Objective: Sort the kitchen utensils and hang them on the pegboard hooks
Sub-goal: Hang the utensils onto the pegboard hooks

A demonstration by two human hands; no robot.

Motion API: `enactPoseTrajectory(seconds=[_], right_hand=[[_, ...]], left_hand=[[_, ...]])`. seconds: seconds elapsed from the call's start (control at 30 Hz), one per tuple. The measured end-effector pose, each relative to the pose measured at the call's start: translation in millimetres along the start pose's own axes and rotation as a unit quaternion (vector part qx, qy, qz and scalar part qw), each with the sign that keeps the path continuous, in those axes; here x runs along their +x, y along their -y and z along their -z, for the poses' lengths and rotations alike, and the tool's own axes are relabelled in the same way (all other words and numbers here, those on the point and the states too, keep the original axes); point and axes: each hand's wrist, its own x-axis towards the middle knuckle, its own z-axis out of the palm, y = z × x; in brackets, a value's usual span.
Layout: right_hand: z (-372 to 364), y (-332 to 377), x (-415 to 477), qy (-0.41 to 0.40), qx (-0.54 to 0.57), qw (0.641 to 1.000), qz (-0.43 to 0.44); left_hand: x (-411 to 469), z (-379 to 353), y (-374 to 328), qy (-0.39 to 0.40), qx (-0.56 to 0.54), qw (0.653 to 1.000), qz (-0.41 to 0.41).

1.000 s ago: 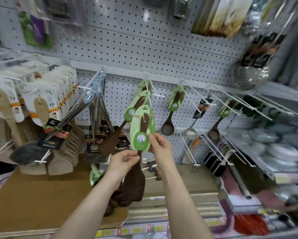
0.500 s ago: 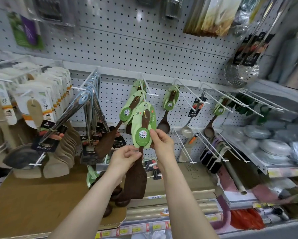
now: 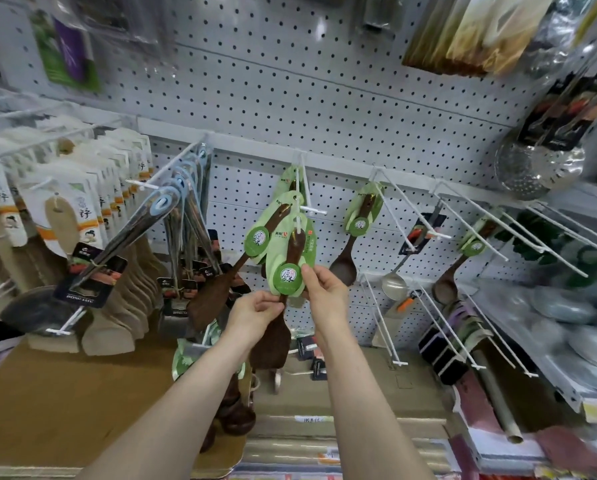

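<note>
View: head camera, facing a shop display wall, both forearms reaching up from the lower edge.
Wall: a pale grey pegboard (image 3: 290,81) with dark holes, crossed by a white rail that carries long white wire hooks.
Task item: a dark brown wooden spatula on a light green card (image 3: 287,271), hanging blade-down in front of the board's middle.
Its top: the card's upper end is at the front end of a white wire hook (image 3: 307,199); I cannot tell whether it is threaded onto it.
Left grip (image 3: 255,311): a bare hand, its fingers pinching the spatula's handle just below the round green label.
Right grip (image 3: 324,289): a bare hand, its thumb and fingers pinching the right edge of the green card.
Same hook: another brown spatula on a green card (image 3: 221,289) hangs slanted to the left, behind the held one.
Next hook right: a brown wooden spoon on a green card (image 3: 345,265), then a steel ladle (image 3: 394,284).
Upper right: a perforated steel skimmer (image 3: 532,168).
Left: dark ladles with blue hang loops (image 3: 162,206) and pale wooden paddles in white packets (image 3: 65,223).
Surface below: a shelf covered by a brown cardboard sheet (image 3: 48,393), with flat cardboard boxes beside it.
Right shelf: blurred grey dishes (image 3: 567,306).
</note>
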Motion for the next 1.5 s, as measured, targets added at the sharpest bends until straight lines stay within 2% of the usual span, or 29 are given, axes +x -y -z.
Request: enactPoseTrajectory(seconds=[0.23,0.4,0.63,0.8,0.97,1.13,1.33,1.5], right_hand=[[10.7,-24.2,20.2,0.055,-0.02,0.998,-0.031],[15.3,-57.7,6.5,0.026,-0.054,0.993,-0.097],[-0.7,-75.5,-49.0,0.021,-0.037,0.989,-0.14],[-20.7,-85.4,-93.1,0.014,-0.034,0.99,-0.138],[-30.1,-125.6,-139.1,0.01,-0.045,0.986,-0.162],[-39.5,-167.8,-177.3,0.0,-0.051,0.979,-0.195],[-45.4,-208.0,-187.9,0.028,-0.086,0.973,-0.211],[-48.3,-242.1,-161.7,0.038,-0.167,0.973,-0.156]], left_hand=[[16.7,-8.2,13.1,-0.053,0.016,0.998,-0.009],[9.3,-4.6,28.0,-0.08,0.006,0.997,0.004],[-29.7,22.3,52.0,-0.044,0.008,0.999,-0.003],[-64.6,53.8,75.8,-0.007,0.006,1.0,-0.014],[-108.6,83.2,114.9,0.0,-0.03,0.999,0.024],[-135.4,112.3,169.9,-0.043,-0.028,0.997,0.064],[-138.7,134.7,220.2,-0.086,-0.013,0.991,0.099],[-115.9,140.2,242.7,-0.113,0.022,0.988,0.1]])
